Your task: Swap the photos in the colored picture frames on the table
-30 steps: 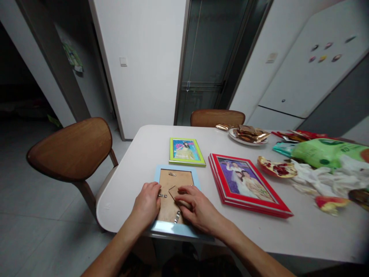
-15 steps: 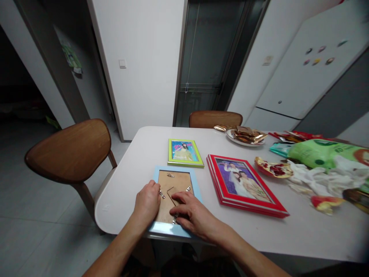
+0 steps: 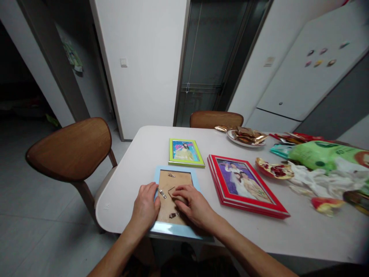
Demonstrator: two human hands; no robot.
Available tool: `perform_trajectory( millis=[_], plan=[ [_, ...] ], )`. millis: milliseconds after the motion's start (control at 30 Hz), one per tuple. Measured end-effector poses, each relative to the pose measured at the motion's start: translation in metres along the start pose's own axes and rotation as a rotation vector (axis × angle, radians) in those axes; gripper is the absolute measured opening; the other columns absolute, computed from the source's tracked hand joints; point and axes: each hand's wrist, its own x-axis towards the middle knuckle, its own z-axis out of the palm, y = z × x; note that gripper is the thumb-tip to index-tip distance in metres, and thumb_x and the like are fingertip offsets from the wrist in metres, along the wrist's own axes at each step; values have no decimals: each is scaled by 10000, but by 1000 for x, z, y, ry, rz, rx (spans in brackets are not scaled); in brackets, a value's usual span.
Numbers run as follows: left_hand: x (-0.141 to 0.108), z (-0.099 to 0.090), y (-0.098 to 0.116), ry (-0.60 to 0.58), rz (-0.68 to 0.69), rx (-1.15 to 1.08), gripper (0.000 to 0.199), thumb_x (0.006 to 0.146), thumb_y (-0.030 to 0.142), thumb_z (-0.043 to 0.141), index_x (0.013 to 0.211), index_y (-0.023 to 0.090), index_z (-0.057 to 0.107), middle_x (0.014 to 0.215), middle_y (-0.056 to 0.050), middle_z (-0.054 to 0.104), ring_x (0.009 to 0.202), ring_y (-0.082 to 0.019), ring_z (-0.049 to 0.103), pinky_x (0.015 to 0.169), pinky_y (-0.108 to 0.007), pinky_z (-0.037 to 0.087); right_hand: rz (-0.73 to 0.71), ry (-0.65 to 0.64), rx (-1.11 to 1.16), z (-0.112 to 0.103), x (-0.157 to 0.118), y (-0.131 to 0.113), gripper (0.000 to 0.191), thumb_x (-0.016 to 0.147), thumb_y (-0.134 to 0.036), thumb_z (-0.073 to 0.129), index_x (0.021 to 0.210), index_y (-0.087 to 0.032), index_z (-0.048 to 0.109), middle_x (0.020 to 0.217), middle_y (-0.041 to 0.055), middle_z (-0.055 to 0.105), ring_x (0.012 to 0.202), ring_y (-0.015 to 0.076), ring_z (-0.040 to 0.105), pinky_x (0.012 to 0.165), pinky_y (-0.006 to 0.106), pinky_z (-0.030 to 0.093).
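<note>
A light-blue picture frame [image 3: 161,227] lies face down at the table's near edge, its brown backing board [image 3: 165,211] showing. Small metal clips are on the board: one at the top [image 3: 171,175], one on the left [image 3: 163,194] and one near the bottom [image 3: 174,215]. A thin bent stand wire [image 3: 170,189] sits mid-board. My left hand [image 3: 145,204] rests on the frame's left rim, thumb apart from the fingers. Over the board's right half hovers or rests my right hand [image 3: 194,206], fingers loosely bent and apart; it hides that side's clip.
Beyond the blue frame lies a green photo frame [image 3: 186,153]. Stacked red photo frames [image 3: 245,182] are to the right. Farther right are a plate of wrapped snacks [image 3: 246,137], a pomegranate piece [image 3: 273,169], crumpled tissues [image 3: 314,179] and a green package [image 3: 323,154]. Wooden chairs [image 3: 70,148] [image 3: 216,119] flank the table.
My right hand has moved up off the bottom clip, which now shows more fully. My left fingers have drawn back from the left clip to the frame's rim.
</note>
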Motion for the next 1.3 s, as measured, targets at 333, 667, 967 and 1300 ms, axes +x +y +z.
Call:
perform_trajectory(
  millis=[333,667,967,1300],
  plan=[
    [0,6,0,0,-60,-31,325,726,109,453,1045,81,507,1110,-138,528,1041,-216,468,924,-371,375,374,125,-334,-7,-8,30,418,749,-298,449,1132,-135,487,1039,125,493,913,209,482,770,296,371],
    [1,7,1,-7,-74,-30,341,730,112,434,1063,84,497,1113,-131,528,1044,-215,464,929,-364,366,247,-59,-292,-10,-16,-1,386,669,-396,541,1003,-207,579,909,75,551,856,217,449,732,317,317],
    [4,4,3,-12,-177,-196,351,727,162,445,1069,105,502,1112,-119,536,1043,-208,474,931,-360,348,293,-36,-118,-16,-13,-3,379,628,-246,536,998,-169,559,894,63,514,783,163,498,702,259,365],
    [15,-14,21,-31,-457,-1101,406,689,305,537,1047,128,465,864,-65,648,752,-179,609,666,-282,472,219,21,-39,-37,-4,-29,358,665,-285,539,1005,-175,563,884,56,511,765,150,508,699,266,401]
  ],
)
